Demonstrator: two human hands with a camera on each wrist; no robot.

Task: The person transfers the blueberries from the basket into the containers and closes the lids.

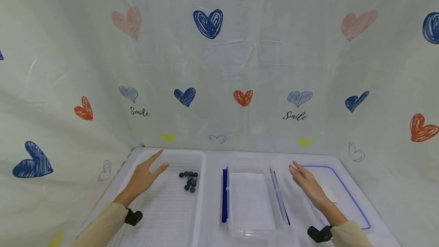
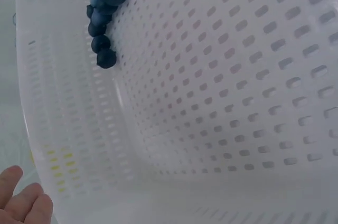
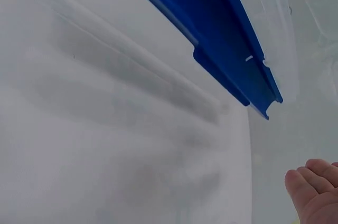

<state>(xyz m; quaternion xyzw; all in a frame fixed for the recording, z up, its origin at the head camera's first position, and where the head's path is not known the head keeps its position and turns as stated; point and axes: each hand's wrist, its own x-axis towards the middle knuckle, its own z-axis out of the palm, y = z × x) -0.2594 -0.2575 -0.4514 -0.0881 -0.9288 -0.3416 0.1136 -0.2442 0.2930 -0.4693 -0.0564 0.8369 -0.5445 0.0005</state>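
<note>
My left hand [image 1: 144,178] hovers over the left part of a white perforated basket [image 1: 154,216], its thumb and fingers spread and nothing between them. Several blueberries [image 1: 190,182] lie together inside the basket near its right wall; the left wrist view shows the dark blue berries [image 2: 105,18] against that wall. A clear plastic box [image 1: 252,201] with blue side latches [image 1: 224,195] stands at the middle of the table. My right hand [image 1: 308,186] is in the air to the right of the box, fingers extended and holding nothing. One blue latch [image 3: 211,28] shows large in the right wrist view.
On the right of the table lies a clear lid with a blue rim [image 1: 353,197], with a small white piece [image 1: 328,193] by it. A white curtain [image 1: 219,68] printed with hearts hangs behind the table and at both sides.
</note>
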